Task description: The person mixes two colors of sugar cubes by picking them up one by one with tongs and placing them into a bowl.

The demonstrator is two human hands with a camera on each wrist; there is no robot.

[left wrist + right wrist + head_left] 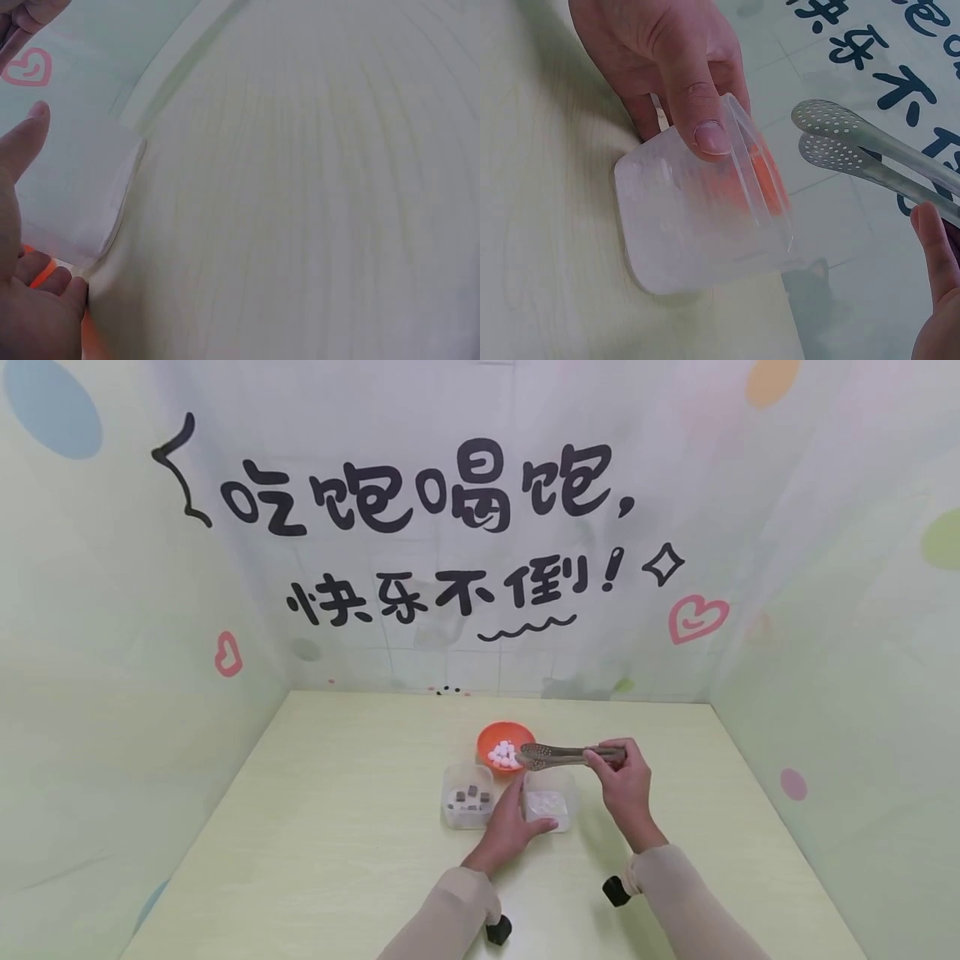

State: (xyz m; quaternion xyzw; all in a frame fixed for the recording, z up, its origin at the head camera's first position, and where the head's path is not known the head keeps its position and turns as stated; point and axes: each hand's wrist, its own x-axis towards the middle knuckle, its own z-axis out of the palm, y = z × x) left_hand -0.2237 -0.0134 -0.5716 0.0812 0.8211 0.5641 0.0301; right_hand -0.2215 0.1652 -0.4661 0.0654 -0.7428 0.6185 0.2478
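Note:
My left hand (506,831) wraps around the left side of a clear plastic container (675,232), thumb at the front and fingers toward the back. Metal tongs (558,756) with perforated heads are in my right hand (626,785), pinched near their back end. In the head view the tong heads overlap the right edge of an orange bowl (482,745), which holds several small white pieces (501,754). The right wrist view shows the two heads close together, with nothing visible between them. A whitish layer (546,804) shows in the container's bottom.
Left of my left hand stands a second clear container (450,781) with several dark cubes (472,792) in it. The pale wooden table (337,827) meets printed fabric walls (480,652) at the back and sides. A black wrist device (617,892) sits under my right sleeve.

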